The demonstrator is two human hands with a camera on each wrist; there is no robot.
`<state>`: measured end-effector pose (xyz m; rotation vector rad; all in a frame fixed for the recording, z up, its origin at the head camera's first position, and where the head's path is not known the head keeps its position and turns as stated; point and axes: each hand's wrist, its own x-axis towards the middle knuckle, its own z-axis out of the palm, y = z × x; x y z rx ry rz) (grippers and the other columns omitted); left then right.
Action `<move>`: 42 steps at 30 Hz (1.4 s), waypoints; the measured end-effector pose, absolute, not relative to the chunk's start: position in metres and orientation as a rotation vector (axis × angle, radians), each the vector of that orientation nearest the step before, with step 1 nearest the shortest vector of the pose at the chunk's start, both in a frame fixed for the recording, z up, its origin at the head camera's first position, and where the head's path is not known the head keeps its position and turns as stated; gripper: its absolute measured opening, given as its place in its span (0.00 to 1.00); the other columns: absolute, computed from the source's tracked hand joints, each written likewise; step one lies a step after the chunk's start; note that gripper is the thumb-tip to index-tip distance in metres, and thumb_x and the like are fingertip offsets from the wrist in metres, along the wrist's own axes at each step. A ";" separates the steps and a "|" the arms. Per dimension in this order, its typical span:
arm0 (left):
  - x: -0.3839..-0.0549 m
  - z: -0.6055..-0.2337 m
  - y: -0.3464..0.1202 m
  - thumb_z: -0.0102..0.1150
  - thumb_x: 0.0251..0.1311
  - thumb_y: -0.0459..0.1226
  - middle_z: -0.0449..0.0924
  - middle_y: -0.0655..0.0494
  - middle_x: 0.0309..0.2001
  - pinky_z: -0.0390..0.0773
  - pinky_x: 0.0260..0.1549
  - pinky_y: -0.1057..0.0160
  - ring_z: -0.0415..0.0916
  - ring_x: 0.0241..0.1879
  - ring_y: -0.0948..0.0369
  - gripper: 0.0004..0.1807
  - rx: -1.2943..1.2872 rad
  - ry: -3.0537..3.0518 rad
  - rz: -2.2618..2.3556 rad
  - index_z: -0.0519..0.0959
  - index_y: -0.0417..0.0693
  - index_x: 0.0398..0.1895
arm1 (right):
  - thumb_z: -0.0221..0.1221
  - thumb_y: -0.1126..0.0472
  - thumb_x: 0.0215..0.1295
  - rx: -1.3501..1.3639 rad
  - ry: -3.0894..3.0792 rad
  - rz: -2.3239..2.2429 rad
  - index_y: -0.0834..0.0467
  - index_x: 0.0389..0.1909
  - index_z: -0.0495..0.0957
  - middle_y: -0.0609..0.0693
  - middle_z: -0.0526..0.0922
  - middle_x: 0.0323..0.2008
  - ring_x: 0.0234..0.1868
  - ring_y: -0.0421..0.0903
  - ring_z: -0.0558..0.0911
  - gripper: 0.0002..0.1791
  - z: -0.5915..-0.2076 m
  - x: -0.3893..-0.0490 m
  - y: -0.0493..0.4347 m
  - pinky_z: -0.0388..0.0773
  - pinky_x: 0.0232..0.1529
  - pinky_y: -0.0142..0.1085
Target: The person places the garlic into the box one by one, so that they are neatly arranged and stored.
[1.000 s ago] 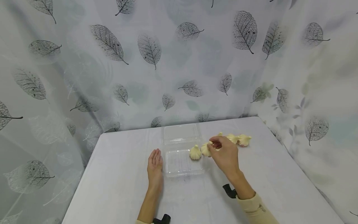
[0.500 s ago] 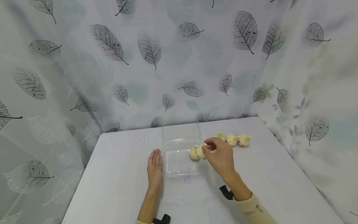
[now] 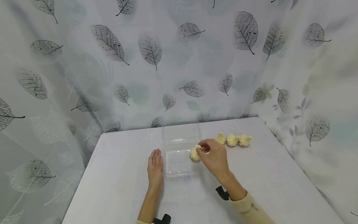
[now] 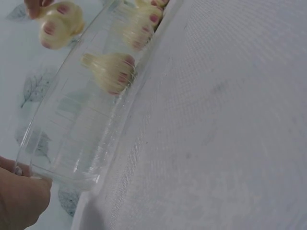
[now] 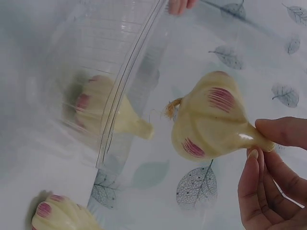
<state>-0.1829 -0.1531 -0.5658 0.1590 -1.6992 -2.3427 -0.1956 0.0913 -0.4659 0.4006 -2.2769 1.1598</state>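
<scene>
A clear plastic clamshell box lies on the table with its lid folded back. One garlic bulb sits inside the box, its stem pointing upward. My right hand pinches the stem of a second garlic bulb between thumb and fingertips. This held bulb hangs above the box's right part and overlaps the bulb inside in the head view. My left hand stays at the box's left side, fingers straight, fingertips right at its rim in the left wrist view.
Three more garlic bulbs stand in a row at the back right: a near one, a middle one and a far one. A leaf-patterned curtain encloses the white-covered table at its back and sides.
My right hand has carried the pinched garlic bulb leftward from the box's right edge to above the bulb inside. My left hand has stayed where it was.
</scene>
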 end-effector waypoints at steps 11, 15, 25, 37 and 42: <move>-0.183 -0.564 -0.153 0.34 0.74 0.18 0.53 0.47 0.81 0.61 0.77 0.65 0.51 0.81 0.55 0.34 0.144 -1.634 -2.387 0.52 0.43 0.81 | 0.76 0.70 0.52 0.431 -2.287 1.198 0.60 0.36 0.87 0.48 0.87 0.31 0.30 0.43 0.84 0.11 -0.472 -0.202 0.080 0.88 0.30 0.36; -0.183 -0.566 -0.153 0.37 0.77 0.20 0.54 0.47 0.81 0.62 0.76 0.66 0.51 0.81 0.55 0.33 0.156 -1.654 -2.374 0.52 0.43 0.82 | 0.76 0.69 0.53 0.424 -2.313 1.216 0.59 0.36 0.86 0.48 0.86 0.31 0.31 0.42 0.84 0.11 -0.476 -0.206 0.075 0.88 0.31 0.36; -0.184 -0.566 -0.153 0.42 0.79 0.24 0.56 0.47 0.81 0.65 0.74 0.68 0.52 0.81 0.53 0.31 0.168 -1.679 -2.343 0.52 0.40 0.81 | 0.76 0.66 0.55 0.400 -2.384 1.246 0.58 0.35 0.86 0.47 0.87 0.30 0.30 0.40 0.84 0.09 -0.481 -0.213 0.065 0.86 0.31 0.31; -0.184 -0.564 -0.153 0.42 0.79 0.25 0.55 0.47 0.81 0.65 0.74 0.68 0.52 0.81 0.54 0.31 0.167 -1.655 -2.356 0.51 0.38 0.82 | 0.78 0.64 0.55 0.390 -2.485 1.182 0.57 0.35 0.86 0.46 0.86 0.30 0.30 0.38 0.82 0.10 -0.494 -0.226 0.054 0.84 0.32 0.31; -0.184 -0.564 -0.153 0.42 0.79 0.25 0.55 0.46 0.81 0.65 0.74 0.68 0.52 0.81 0.53 0.31 0.168 -1.657 -2.353 0.51 0.39 0.82 | 0.79 0.64 0.54 0.412 -2.479 1.164 0.58 0.33 0.86 0.46 0.86 0.29 0.29 0.38 0.83 0.11 -0.499 -0.230 0.050 0.84 0.31 0.31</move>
